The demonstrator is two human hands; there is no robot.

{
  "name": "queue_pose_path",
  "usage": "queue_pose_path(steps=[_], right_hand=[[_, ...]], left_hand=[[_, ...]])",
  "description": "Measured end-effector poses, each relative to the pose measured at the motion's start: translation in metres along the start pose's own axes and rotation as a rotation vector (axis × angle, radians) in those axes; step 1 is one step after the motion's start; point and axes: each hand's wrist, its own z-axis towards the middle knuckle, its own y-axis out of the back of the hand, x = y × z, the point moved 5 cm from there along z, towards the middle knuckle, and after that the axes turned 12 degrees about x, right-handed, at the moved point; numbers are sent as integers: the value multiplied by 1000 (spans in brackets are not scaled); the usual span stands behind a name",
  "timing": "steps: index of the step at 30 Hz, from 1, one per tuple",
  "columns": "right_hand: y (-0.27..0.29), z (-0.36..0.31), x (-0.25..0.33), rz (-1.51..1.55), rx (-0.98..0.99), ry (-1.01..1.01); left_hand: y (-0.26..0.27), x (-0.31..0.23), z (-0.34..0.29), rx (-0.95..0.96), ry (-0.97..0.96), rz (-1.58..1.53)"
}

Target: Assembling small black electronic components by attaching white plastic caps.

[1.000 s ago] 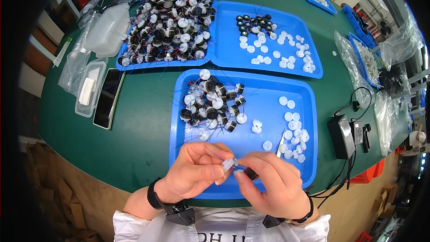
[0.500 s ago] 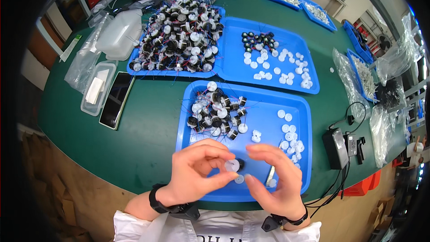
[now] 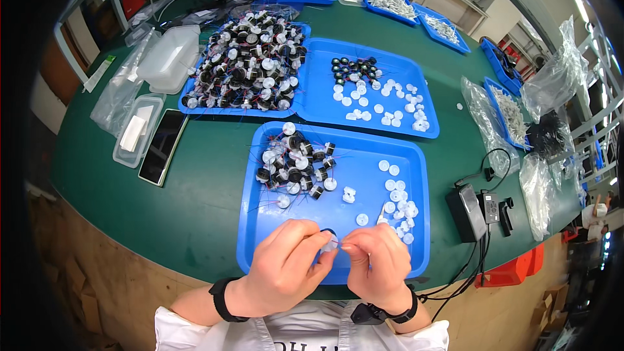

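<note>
Above the near blue tray [image 3: 244, 247], my left hand [image 3: 284, 259] pinches a small round part [image 3: 330, 243] with a white plastic disc and a dark edge; the fingers cover much of it. Right beside it, my right hand [image 3: 380, 263] is closed, thumb and index fingertip pressed together at a thin reddish wire that runs from the part. Farther back in this tray lies a pile of black-and-white wired parts [image 3: 296, 162]. Loose white discs [image 3: 390, 185] lie along its right side, and a single white disc [image 3: 362, 220] sits just beyond my right hand.
Behind stand a blue tray heaped with wired parts [image 3: 244, 65] and another blue tray [image 3: 325, 101] holding dark parts and white discs. A phone [image 3: 164, 148] and clear plastic boxes [image 3: 170, 58] lie left. Black power adapters [image 3: 465, 213] with cables and plastic bags [image 3: 539, 198] are at right.
My right hand has moved in from an open spread to a pinch beside the part. My left hand still holds the part, now turned. The whole view has shifted slightly.
</note>
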Motion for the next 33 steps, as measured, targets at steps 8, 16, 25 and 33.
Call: queue_pose_path(steps=[8,16,25,33], right_hand=[[-12,-11,-19,789,-44,-314],[0,-8,-11,694,-50,-164],[15,-2,8,2,52,82],[16,-10,4,335,-39,-43]], left_hand=[[16,8,11,82,196,-346],[-17,36,-21,465,631,-1494],[-18,30,-19,344,466,-1304],[-22,30,-11,346,394,-1644]])
